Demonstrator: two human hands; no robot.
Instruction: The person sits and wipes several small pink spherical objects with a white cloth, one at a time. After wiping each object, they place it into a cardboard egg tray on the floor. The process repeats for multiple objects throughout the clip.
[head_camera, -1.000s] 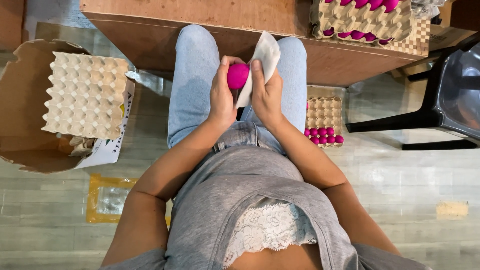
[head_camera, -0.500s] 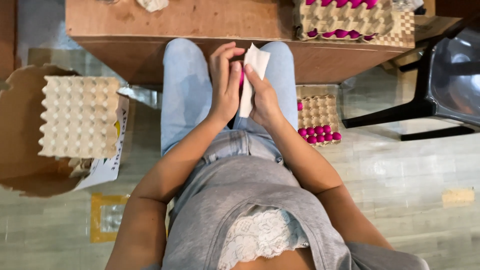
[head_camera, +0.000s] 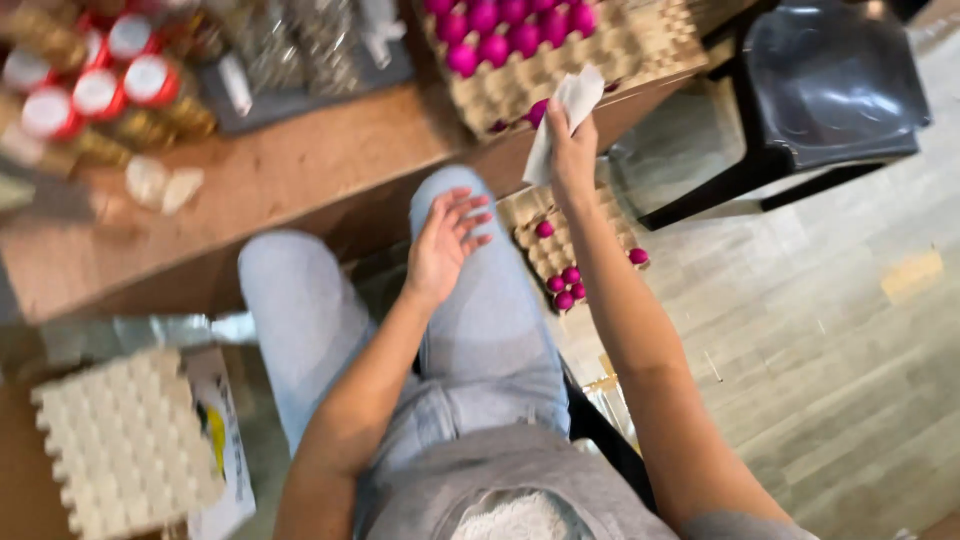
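White cloth (head_camera: 562, 120) and magenta egg (head_camera: 537, 112) raised beside tray edge.

1. The counter (head_camera: 290, 180) is running across the top of the view, in front of the seated person's knees.
2. An egg tray (head_camera: 590, 50) is sitting on the counter's right end, with eggs (head_camera: 490, 30) lying in its cups.
3. Jars (head_camera: 90, 80) are standing on the counter's left end.
4. The right hand (head_camera: 570, 150) is reaching up to the tray's near edge, holding a cloth (head_camera: 565, 115) against it.
5. The left hand (head_camera: 445, 240) is hovering over the right thigh, left of the right hand.
6. A second egg tray (head_camera: 560, 245) is lying on the floor under the right forearm.
7. A chair (head_camera: 810, 90) is standing right of the counter.
8. A stack of trays (head_camera: 120, 450) is resting at lower left, beside the left leg.
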